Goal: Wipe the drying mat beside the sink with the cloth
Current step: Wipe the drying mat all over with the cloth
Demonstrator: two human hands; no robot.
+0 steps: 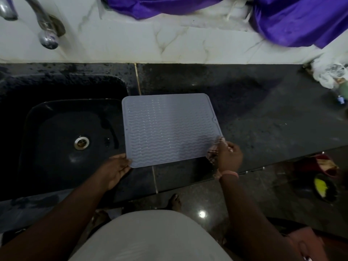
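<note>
While our left hand (116,171) meets the near corner of the grey ribbed silicone drying mat (169,129), pinching or merely touching we cannot tell, our right hand (228,157) clutches the bunched checked cloth (212,152) on the other near corner. Beyond both grips the mat lies on the dark stone counter (263,119), its edge over the black sink (56,129). Pushed sinkward without a firm hold, it may slide in.

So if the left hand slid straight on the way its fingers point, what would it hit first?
The drying mat: fingertips of the left hand sit at its near left corner, seemingly touching it.
</note>
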